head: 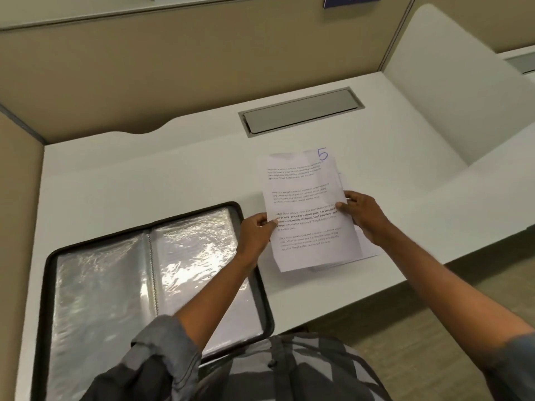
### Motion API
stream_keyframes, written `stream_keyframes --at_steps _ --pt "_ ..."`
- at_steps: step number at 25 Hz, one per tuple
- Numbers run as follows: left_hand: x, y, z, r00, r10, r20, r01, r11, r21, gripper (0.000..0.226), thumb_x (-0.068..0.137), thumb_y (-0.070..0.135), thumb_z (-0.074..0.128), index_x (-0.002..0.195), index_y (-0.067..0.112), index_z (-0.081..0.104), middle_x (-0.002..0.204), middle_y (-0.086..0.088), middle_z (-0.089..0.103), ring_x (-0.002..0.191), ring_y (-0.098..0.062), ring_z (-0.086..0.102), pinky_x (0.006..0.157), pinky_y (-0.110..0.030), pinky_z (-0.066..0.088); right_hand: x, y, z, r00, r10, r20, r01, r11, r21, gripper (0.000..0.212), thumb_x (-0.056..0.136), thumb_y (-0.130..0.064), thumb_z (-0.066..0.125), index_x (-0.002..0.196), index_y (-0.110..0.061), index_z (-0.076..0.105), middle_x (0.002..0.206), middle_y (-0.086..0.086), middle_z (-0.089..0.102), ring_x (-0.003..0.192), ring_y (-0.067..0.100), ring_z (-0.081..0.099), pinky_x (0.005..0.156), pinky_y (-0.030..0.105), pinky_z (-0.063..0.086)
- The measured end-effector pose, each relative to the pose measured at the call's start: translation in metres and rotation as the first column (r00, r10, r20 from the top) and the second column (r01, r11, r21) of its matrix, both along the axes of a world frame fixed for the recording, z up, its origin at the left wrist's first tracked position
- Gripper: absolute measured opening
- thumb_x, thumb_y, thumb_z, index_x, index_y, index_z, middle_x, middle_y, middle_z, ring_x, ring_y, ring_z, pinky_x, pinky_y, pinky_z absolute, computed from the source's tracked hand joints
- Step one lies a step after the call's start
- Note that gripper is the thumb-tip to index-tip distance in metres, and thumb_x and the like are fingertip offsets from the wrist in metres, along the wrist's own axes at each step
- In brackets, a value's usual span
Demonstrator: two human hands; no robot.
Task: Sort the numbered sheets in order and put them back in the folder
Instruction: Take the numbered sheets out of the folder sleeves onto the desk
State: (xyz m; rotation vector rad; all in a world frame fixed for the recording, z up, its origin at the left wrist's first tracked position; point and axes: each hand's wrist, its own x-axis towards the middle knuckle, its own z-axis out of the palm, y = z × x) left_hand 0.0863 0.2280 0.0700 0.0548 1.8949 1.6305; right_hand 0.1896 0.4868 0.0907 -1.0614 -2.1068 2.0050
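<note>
Fingers (269, 224) of the left hand (256, 230) and right hand (362, 212) pinch the sheet stack (368, 250) by its long edges, sheet 5 (304, 192) uppermost; the open folder (101, 285) lies leftward, nearest the left hand.

A white surface (144, 169) fills a cubicle enclosed by tan fabric partitions (173, 68) at the back and left. A grey cable hatch (301, 111) is set flush near its rear edge. A white rounded divider panel (451, 91) stands on the right, a blue sign (351, 0) hangs above, and beige carpet (405, 328) shows below.
</note>
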Motion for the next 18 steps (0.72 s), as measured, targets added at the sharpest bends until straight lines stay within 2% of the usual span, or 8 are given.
stream_keyframes --at_steps 4,6,8,10,13,15,18 --pt "0.017 0.042 -0.025 1.0 -0.003 -0.017 0.001 0.993 -0.115 0.023 0.093 0.007 0.069 0.102 0.028 0.072 0.105 0.001 0.077 0.098 -0.019 0.074 0.093 -0.041 0.06 0.007 0.05 -0.029 0.995 0.056 0.086 -0.06 0.997 0.044 0.032 0.095 -0.008 0.068 0.126 -0.014 0.068 0.11 0.005 0.077 0.098 0.023 0.075 0.087 0.039 0.059" --pt "0.021 0.057 -0.036 1.0 0.007 -0.027 -0.011 0.986 -0.166 0.025 0.091 0.005 0.073 0.104 0.026 0.072 0.104 0.0 0.077 0.098 -0.02 0.074 0.092 -0.043 0.06 0.011 0.068 -0.047 0.99 0.065 0.123 -0.074 0.995 0.072 0.028 0.093 -0.01 0.071 0.12 -0.018 0.069 0.109 0.003 0.077 0.097 0.022 0.075 0.087 0.039 0.059" --pt "0.023 0.072 -0.043 0.999 0.023 -0.027 -0.029 0.977 -0.213 0.028 0.088 0.003 0.075 0.103 0.027 0.07 0.1 0.0 0.076 0.096 -0.02 0.074 0.092 -0.042 0.06 0.015 0.083 -0.064 0.986 0.082 0.144 -0.096 0.991 0.092 0.026 0.092 -0.013 0.073 0.115 -0.024 0.069 0.107 0.001 0.077 0.093 0.018 0.074 0.078 0.031 0.056" --pt "0.023 0.083 -0.048 0.999 0.044 -0.005 -0.043 0.966 -0.256 0.032 0.086 0.002 0.078 0.098 0.03 0.069 0.095 0.001 0.075 0.093 -0.02 0.073 0.09 -0.041 0.061 0.017 0.095 -0.076 0.983 0.082 0.165 -0.102 0.988 0.114 0.028 0.091 -0.014 0.074 0.117 -0.022 0.069 0.103 -0.002 0.077 0.087 0.012 0.072 0.073 0.026 0.052" --pt "0.018 0.093 -0.062 0.998 0.06 0.005 -0.055 0.947 -0.317 0.032 0.08 0.003 0.083 0.103 0.022 0.072 0.097 -0.006 0.076 0.094 -0.025 0.074 0.087 -0.045 0.062 0.017 0.111 -0.093 0.978 0.084 0.193 -0.109 0.986 0.123 0.028 0.09 -0.014 0.076 0.116 -0.022 0.07 0.093 -0.006 0.076 0.083 0.012 0.071 0.082 0.037 0.059" --pt "0.013 0.094 -0.068 0.998 0.068 0.008 -0.061 0.936 -0.347 0.034 0.077 0.002 0.085 0.106 0.016 0.073 0.097 -0.01 0.076 0.094 -0.028 0.074 0.083 -0.045 0.063 0.015 0.117 -0.1 0.976 0.095 0.198 -0.121 0.985 0.127 0.028 0.088 -0.016 0.077 0.114 -0.025 0.07 0.093 -0.005 0.077 0.085 0.014 0.072 0.085 0.04 0.059" --pt "0.01 0.097 -0.067 0.999 0.047 0.008 -0.041 0.928 -0.371 0.033 0.076 0.0 0.086 0.104 0.012 0.073 0.092 -0.01 0.077 0.088 -0.024 0.074 0.077 -0.035 0.064 0.011 0.122 -0.099 0.98 0.086 0.18 -0.12 0.975 0.189 0.03 0.088 -0.015 0.077 0.116 -0.022 0.07 0.096 -0.005 0.074 0.085 0.013 0.07 0.074 0.026 0.051"
